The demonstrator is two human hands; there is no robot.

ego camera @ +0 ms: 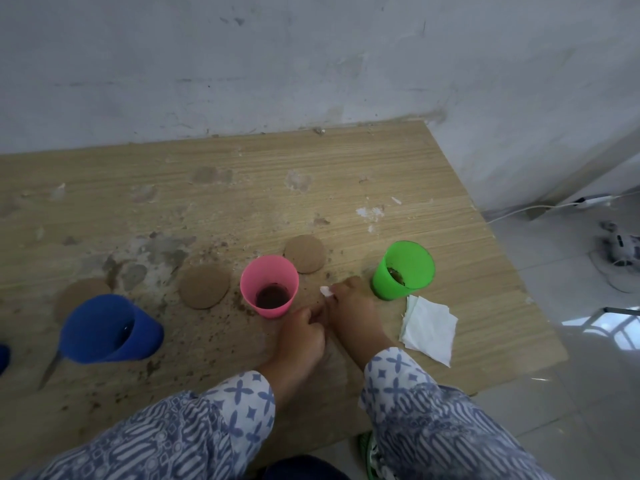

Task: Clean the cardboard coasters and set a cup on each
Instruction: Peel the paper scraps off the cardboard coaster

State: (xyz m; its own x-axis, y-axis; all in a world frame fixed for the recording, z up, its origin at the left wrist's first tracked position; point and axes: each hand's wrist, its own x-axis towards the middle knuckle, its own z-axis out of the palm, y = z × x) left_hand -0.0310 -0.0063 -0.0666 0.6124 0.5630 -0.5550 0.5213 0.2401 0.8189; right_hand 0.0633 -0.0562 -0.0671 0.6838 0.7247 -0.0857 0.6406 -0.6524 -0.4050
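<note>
Three round cardboard coasters lie on the dirty wooden board: one at the left (81, 294) partly behind the blue cup (107, 329), one in the middle (204, 286), one farther back (305, 253). A pink cup (269, 286) with dark residue stands between the last two. A green cup (403, 270) stands at the right. My right hand (353, 308) pinches a small white piece of tissue (325, 291) on the board. My left hand (301, 336) is curled beside it, fingers closed; what lies under the hands is hidden.
A folded white tissue (427, 329) lies near the board's right edge, below the green cup. Dirt and crumbs are scattered across the board (311, 174). A white wall stands behind; cables (540, 206) and tiled floor are at the right.
</note>
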